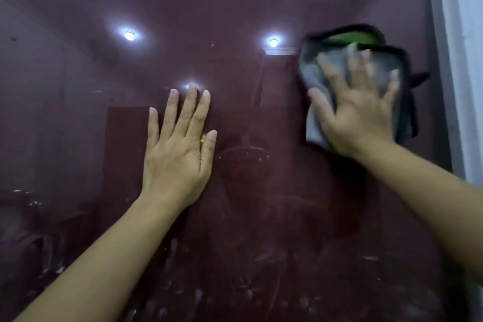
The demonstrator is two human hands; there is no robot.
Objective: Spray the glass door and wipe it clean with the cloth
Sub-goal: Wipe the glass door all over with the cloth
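Grey cloth (326, 81) is being pressed flat against glass door (235, 8) near its right edge by right hand (363, 112), fingers spread, grip released. Left hand (177, 149) is being braced flat mid-door, grip released.

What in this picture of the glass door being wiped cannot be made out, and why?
- Head view: the right hand is motion-blurred, so its fingertips are unclear.
- The cloth is partly covered by that hand.
- The glass door is cut off by the frame.
- No spray bottle is in view.
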